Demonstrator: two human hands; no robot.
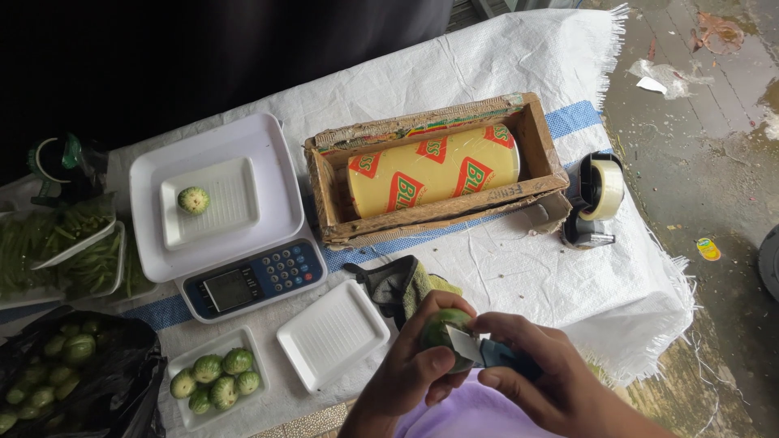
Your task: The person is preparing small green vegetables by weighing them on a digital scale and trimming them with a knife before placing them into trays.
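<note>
My left hand (410,369) grips a small round green eggplant (441,329) near the table's front edge. My right hand (544,377) holds a small knife (479,349) with a blue-grey handle, its blade resting against the eggplant. Beneath both hands lies a lilac plastic basin (471,414). One more green eggplant (193,199) sits on a white foam tray (231,203) on top of the white digital scale (243,280).
A cardboard box (333,186) holds a yellow roll of cling film (434,170). A tape dispenser (599,199) stands to its right. An empty foam tray (333,334), a tray of eggplants (215,377), a black bag of eggplants (65,365), trays of green beans (57,243) and dark gloves (393,284) lie around.
</note>
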